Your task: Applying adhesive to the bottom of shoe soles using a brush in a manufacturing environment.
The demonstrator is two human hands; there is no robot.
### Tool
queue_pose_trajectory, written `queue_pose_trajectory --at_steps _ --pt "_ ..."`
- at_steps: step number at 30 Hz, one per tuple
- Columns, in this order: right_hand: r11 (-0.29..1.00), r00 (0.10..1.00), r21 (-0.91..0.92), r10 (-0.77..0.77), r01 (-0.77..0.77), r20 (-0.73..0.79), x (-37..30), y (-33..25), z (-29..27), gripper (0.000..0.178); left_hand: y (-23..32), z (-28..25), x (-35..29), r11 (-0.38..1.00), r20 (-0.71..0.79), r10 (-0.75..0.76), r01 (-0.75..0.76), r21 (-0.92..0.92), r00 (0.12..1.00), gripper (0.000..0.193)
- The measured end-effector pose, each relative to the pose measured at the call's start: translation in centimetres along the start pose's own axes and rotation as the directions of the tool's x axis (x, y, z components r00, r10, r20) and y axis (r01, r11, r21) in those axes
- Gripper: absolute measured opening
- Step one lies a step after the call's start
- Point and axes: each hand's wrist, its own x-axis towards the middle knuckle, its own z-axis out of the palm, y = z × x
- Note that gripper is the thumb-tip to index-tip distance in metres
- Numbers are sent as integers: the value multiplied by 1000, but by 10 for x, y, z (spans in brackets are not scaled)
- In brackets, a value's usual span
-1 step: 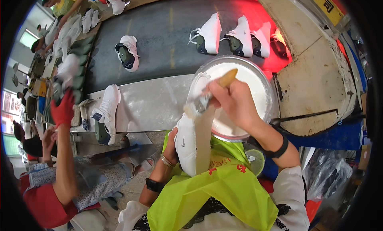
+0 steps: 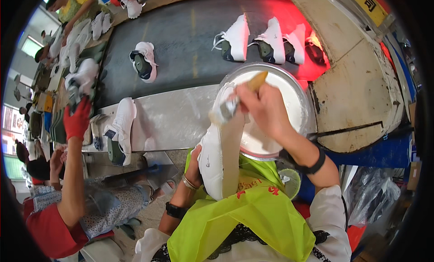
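My left hand is closed around the side of a white shoe, which stands on end above my lap with its beige underside turned to the right. Between the fingers of my right hand is a paintbrush with a wooden handle and a metal band. Its bristles meet the edge between the shoe's side and underside, slightly blurred. Just behind and right of the shoe sits a round tub of white liquid, partly hidden by my right hand and forearm.
Several white shoes with dark green heels stand on a grey conveyor belt, some under red light by a beige machine. Another shoe lies on the metal ledge. At left, a co-worker's red-gloved hand reaches toward shoes.
My brush has shifted slightly left and tilted, still at the shoe's edge. The co-worker's red-gloved hand has moved a little. My left hand and the shoe stay put.
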Motion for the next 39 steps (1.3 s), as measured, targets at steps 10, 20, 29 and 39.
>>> queue_pose_trajectory --at_steps 10,20,29,39 --pt "996 995 73 49 -42 -90 -12 91 -8 34 8 10 -8 988 27 32 -28 -149 999 53" --pt "806 989 -591 -54 -37 -136 20 115 -20 22 16 9 -3 985 -6 113 -113 -128 994 51" --pt "912 883 -104 -409 396 -228 14 55 -17 11 10 10 12 995 -35 57 -59 -77 998 51" --pt "946 909 -157 -317 283 -271 -3 58 -23 14 12 6 25 997 -9 -4 3 -80 1000 52"
